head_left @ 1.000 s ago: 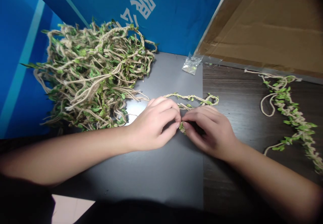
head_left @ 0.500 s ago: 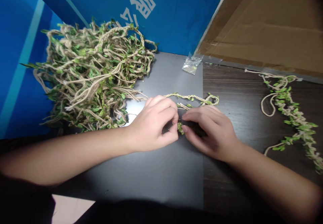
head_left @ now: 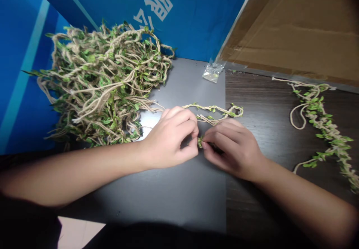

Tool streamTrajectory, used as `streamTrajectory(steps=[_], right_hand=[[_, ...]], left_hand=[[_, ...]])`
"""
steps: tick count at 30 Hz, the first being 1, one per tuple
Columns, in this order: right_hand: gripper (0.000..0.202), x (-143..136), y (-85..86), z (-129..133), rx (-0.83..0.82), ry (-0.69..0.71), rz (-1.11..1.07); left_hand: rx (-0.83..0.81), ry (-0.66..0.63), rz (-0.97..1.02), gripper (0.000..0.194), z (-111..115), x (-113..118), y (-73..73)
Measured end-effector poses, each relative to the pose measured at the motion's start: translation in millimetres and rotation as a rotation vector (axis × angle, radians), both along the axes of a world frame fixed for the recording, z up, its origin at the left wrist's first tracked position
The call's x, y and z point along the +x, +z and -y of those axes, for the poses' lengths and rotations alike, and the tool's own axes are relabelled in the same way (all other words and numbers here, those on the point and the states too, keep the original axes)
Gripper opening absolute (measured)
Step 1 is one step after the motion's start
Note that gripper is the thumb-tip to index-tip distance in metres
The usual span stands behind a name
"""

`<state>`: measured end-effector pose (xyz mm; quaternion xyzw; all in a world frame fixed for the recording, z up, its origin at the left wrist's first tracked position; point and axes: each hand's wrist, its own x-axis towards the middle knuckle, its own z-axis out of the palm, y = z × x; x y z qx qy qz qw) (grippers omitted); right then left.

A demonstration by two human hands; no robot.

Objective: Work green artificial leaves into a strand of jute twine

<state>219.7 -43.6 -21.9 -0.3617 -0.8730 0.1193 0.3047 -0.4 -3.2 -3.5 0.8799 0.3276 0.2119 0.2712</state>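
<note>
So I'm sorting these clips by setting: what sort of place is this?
Probably a small craft or packing workstation: a big pile of leafy jute twine on the desk, cardboard at the back, and both hands pinching one strand.

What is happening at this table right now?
A person is working a leafy jute cord with both bare hands. The left hand and right hand meet fingertip to fingertip, pinching a small green leafy bit of it between them over a grey mat. A big tangled heap of cord lies to the left, and another strand lies on the dark wooden table.
</note>
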Motion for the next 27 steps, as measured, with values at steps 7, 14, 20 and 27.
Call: streamTrajectory(steps=[7, 14, 20, 27], right_hand=[[0.011, -0.3, 2.0, -0.5, -0.03, -0.034, -0.018], [0.014, 0.4, 2.1, -1.3, -0.011, 0.03, -0.029], [0.012, 0.4, 0.4, -0.7, 0.006, 0.0, -0.014], [0.012, 0.4, 0.9, -0.8, -0.046, -0.057, -0.044]], left_hand=[[-0.02, 0.008, 0.013, 0.002, -0.7, -0.8, 0.8], [-0.019, -0.002, 0.019, 0.002, -1.4, 0.1, -0.9], [-0.017, -0.003, 0.021, 0.002, -0.9, -0.1, -0.1], [-0.035, 0.001, 0.019, 0.001, -0.9, 0.1, 1.9]])
